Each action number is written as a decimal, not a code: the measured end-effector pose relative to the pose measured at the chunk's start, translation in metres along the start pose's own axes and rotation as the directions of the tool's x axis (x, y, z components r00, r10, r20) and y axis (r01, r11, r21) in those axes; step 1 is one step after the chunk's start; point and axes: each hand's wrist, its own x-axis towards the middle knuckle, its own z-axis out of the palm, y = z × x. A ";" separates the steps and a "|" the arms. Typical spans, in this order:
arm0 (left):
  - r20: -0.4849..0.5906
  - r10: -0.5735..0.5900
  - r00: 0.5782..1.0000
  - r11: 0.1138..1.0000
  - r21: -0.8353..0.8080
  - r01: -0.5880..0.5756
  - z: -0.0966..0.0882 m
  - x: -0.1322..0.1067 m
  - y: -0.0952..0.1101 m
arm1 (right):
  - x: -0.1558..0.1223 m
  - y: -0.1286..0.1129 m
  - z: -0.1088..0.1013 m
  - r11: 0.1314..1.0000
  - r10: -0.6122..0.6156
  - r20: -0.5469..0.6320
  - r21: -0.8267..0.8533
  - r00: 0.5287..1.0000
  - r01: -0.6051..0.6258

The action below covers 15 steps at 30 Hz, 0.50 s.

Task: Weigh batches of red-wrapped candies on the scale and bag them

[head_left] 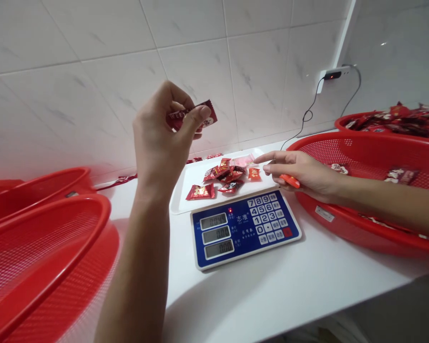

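My left hand (169, 116) is raised in front of the wall, its thumb and fingers closed on a dark red wrapped candy (210, 119). Over the right edge of the scale's white pan (182, 197), my right hand (300, 174) reaches in with index finger and thumb stretched out. An orange wrapped candy (290, 181) is tucked under its curled lower fingers. Several red wrapped candies (232, 176) lie heaped on the pan, with a small orange-red packet (254, 174) and a pink one (241, 161) near them. The blue digital scale (241, 231) has lit number displays.
Red mesh baskets stand at the left (50, 257) and right (361, 147); the right one holds some packets. Behind it, another basket (346, 124) is heaped with candies. A black cable (303, 125) runs from a wall socket (320, 81) down behind the right basket.
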 end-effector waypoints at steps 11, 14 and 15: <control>-0.006 -0.005 1.000 1.000 0.020 0.005 0.000 0.000 0.003 | 0.000 0.002 -0.001 1.000 -0.025 0.016 -0.006 1.000 0.025; -0.009 0.018 1.000 1.000 0.006 -0.018 0.000 0.000 0.004 | 0.000 0.003 -0.001 0.999 -0.027 0.018 -0.032 0.999 0.027; -0.010 0.021 1.000 1.000 0.001 -0.021 0.000 -0.001 0.004 | -0.001 0.003 -0.001 0.999 -0.028 0.017 -0.040 0.999 0.029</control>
